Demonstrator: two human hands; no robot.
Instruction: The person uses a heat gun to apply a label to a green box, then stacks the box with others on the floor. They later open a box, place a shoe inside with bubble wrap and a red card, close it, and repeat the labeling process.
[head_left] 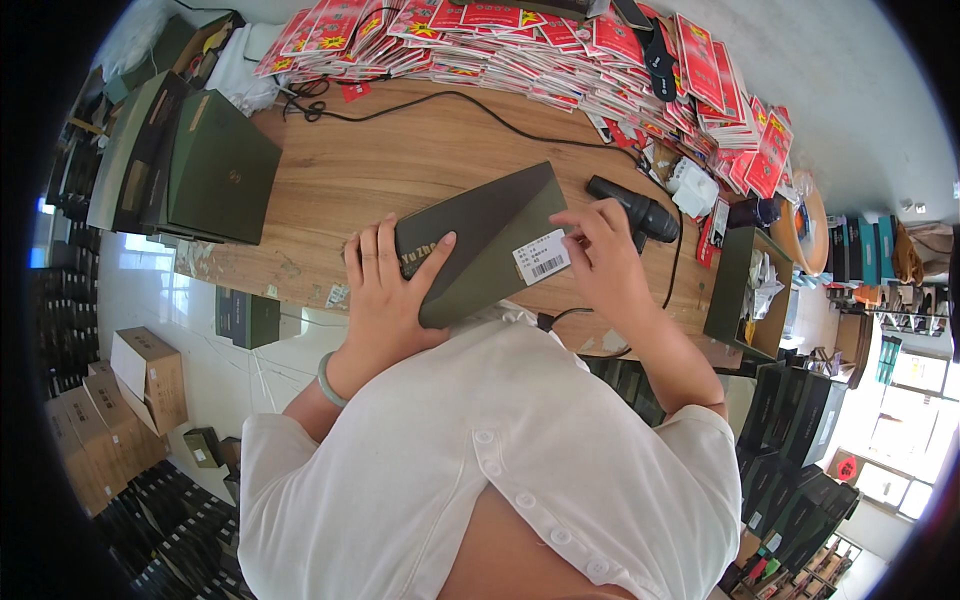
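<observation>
At the left end of a wooden counter (pixel 335 165) stand large dark-green boxes (pixel 225 172). Next, the left hand (pixel 392 292) grasps a slimmer dark-green box (pixel 485 230), its thumb across the upper face and its other fingers spread over the left end. This box looks closed and sits tilted at the counter's near edge, close to a white shirt (pixel 400 450). A white barcode label (pixel 541 258) already lies at its right end, so labelling looks mostly done; perhaps only pressing down a corner is left. There the right hand (pixel 606 255) bends its fingers against the box's edge; whether they pinch the label, I cannot tell. Farther right lie a black blower (pixel 640 212) and an open green box (pixel 733 275).
</observation>
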